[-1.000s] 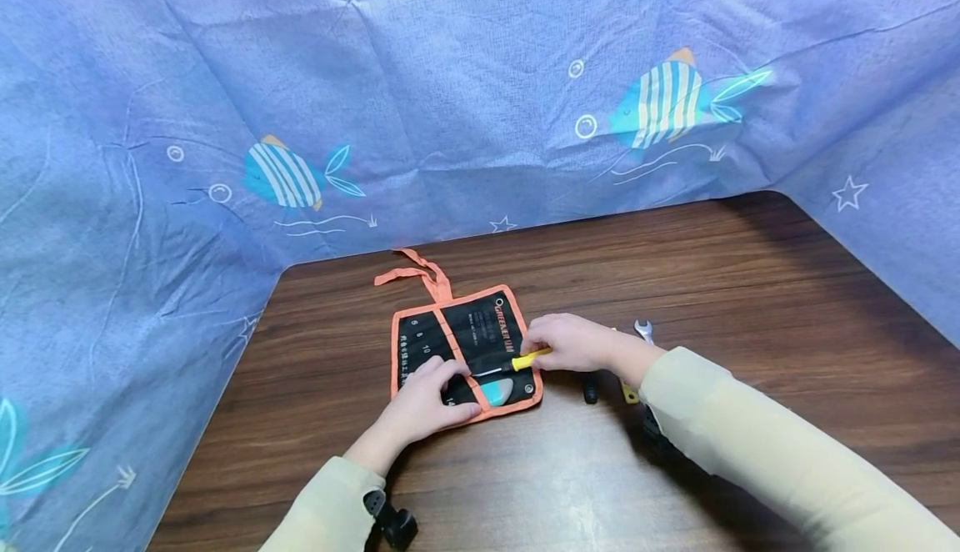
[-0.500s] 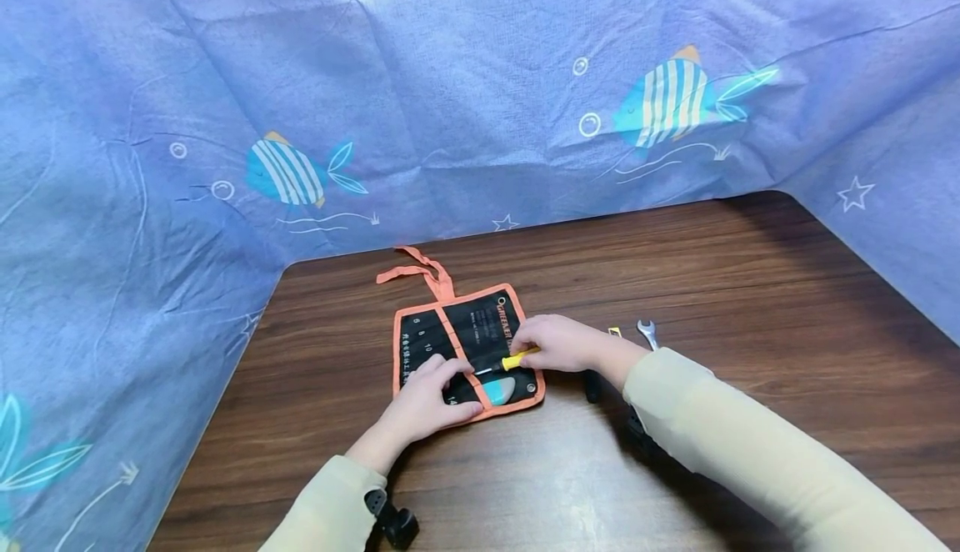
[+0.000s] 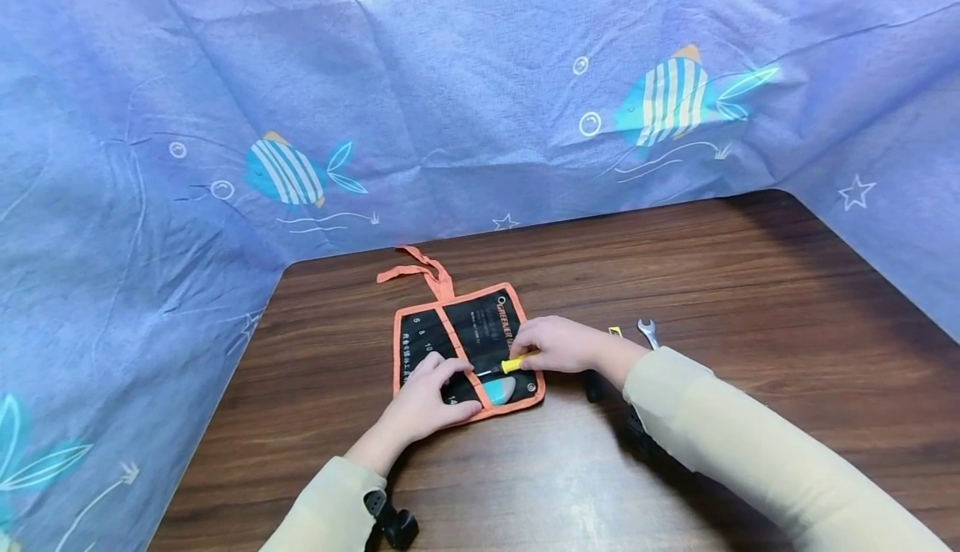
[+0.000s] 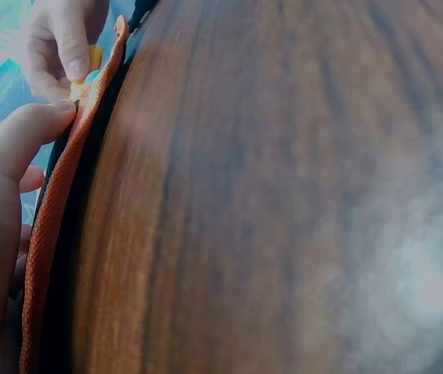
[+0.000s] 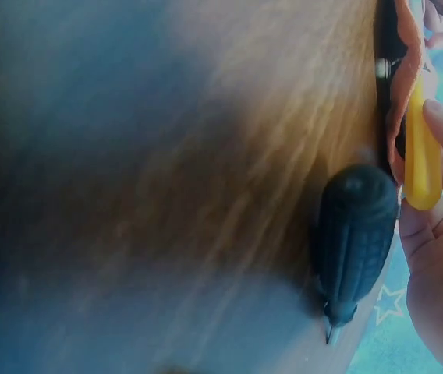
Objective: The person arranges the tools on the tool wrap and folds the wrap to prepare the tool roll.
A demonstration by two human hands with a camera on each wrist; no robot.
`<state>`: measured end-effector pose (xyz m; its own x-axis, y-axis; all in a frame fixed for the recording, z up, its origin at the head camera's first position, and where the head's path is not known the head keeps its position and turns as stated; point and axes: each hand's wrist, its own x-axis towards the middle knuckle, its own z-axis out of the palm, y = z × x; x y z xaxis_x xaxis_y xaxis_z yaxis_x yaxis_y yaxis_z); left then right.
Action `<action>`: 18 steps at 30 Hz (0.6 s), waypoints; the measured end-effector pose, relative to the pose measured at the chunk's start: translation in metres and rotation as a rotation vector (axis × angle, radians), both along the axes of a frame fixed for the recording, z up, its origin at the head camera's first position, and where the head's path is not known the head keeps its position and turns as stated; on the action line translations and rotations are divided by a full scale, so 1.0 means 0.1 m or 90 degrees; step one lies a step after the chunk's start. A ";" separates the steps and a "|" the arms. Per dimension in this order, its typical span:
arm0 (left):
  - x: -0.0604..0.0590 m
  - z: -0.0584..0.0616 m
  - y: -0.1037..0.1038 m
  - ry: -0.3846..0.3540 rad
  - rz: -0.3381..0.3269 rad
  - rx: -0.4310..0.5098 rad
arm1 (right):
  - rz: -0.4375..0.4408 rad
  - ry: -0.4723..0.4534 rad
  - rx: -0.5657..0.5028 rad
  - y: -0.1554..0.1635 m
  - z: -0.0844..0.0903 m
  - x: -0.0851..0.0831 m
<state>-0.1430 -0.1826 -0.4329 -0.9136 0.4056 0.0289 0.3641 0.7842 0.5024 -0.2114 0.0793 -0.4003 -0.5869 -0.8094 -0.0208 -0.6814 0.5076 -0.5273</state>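
Two bare hands at work over one tool pouch (image 3: 483, 323), black with orange edging, laid on a wooden table (image 3: 300, 452); two orange tie ends (image 3: 431, 273) trail from its far edge.

The right hand (image 3: 558, 343) pinches one yellow-handled screwdriver (image 3: 514, 363) by its grip, thumb and fingers close about the handle; its single metal shaft lies over the pouch and points left to the one orange middle band (image 3: 452, 338); whether the tip has passed beneath the band cannot be told. The left hand (image 3: 423, 398) rests on the pouch, thumb and forefinger spread wide, forefinger at the band beside the shaft, thumb near the lower edge; the remaining fingers are partly hidden. One turquoise-and-grey piece (image 3: 501, 390) shows its rounded end to the right of the band, just below the screwdriver.

To the right of the pouch lie one black-handled screwdriver (image 5: 354, 234), one wrench (image 3: 648, 333) with a single open end in sight, and one yellow piece (image 3: 615, 332), mostly hidden by the right forearm; two pale sleeves (image 3: 720, 419) cover the arms; one black device (image 3: 395, 525) is worn at the left wrist. Behind, a blue curtain (image 3: 465, 52) bears two striped fish (image 3: 667, 102).
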 end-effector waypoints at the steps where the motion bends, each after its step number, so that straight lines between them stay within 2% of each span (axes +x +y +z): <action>1: 0.00 0.00 0.00 0.001 0.001 0.000 | -0.001 -0.003 0.000 -0.02 0.00 0.00; 10: -0.01 -0.03 -0.01 0.011 0.007 0.003 | -0.014 0.004 0.006 -0.11 -0.05 0.02; 18: 0.00 -0.02 -0.01 0.014 0.009 0.002 | -0.053 0.010 0.017 0.05 -0.03 0.02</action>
<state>-0.1433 -0.1836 -0.4348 -0.9186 0.3918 0.0508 0.3636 0.7880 0.4968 -0.2095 0.0847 -0.4037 -0.6525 -0.7571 -0.0325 -0.6445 0.5769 -0.5018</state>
